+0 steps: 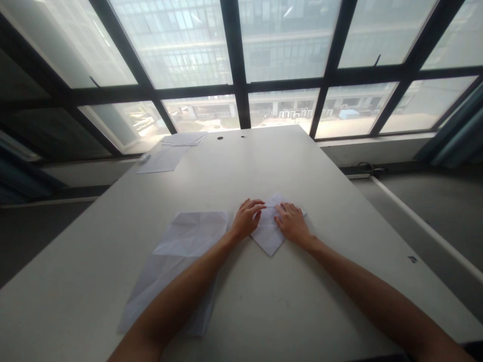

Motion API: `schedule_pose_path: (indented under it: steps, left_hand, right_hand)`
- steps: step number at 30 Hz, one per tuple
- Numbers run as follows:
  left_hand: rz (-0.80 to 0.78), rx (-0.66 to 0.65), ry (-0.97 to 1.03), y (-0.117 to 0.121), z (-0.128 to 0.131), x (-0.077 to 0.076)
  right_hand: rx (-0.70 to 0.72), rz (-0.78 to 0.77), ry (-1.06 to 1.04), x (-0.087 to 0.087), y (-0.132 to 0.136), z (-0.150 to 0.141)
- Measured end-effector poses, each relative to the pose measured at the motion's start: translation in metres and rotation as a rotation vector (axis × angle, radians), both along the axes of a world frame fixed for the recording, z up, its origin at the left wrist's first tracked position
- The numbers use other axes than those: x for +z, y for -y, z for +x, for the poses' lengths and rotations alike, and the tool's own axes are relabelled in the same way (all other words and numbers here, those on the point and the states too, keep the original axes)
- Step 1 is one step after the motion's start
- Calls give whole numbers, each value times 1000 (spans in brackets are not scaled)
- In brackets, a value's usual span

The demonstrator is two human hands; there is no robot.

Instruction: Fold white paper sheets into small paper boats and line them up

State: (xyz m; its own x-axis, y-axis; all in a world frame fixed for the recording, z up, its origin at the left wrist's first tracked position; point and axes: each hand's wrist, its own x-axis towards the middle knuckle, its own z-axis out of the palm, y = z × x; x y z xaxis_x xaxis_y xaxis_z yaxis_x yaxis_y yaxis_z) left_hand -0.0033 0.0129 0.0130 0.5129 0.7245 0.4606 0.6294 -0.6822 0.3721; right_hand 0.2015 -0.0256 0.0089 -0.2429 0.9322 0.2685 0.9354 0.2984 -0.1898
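Note:
A small folded white paper (268,236) lies on the white table (302,281), its point facing me. My left hand (247,218) rests on its left edge with fingers curled and pressed down on the paper. My right hand (291,221) lies on its right part, fingers stretched nearly flat on the sheet. Both hands press the same paper against the table top. Neither hand lifts it.
A larger creased white sheet (181,251) lies to the left under my left forearm. More sheets (166,156) sit at the table's far left corner. Two small holes (220,137) mark the far edge. A big window wall stands behind; floor lies at right.

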Motion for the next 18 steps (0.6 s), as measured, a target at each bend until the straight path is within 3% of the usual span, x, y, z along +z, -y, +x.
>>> schedule_pose_path:
  steps: [3,5,10,15,18]
  left_hand:
    - [-42,-181,-175,0,-2,1]
    - [-80,-227,-305,1,-3,1]
    - [-88,-163,-476,6,-1,-2]
    - [-102,-138,-520,6,0,-3]
    - [-105,-133,-519,6,0,-2]
  right_hand:
    - [231,-59,-7,-7,-8,6]
    - [287,-95,-8,-10,-15,13]
    - [111,-121,45,-15,-22,22]
    - [129,-188,130,-15,-28,38]
    - [52,-188,144,-16,-32,47]
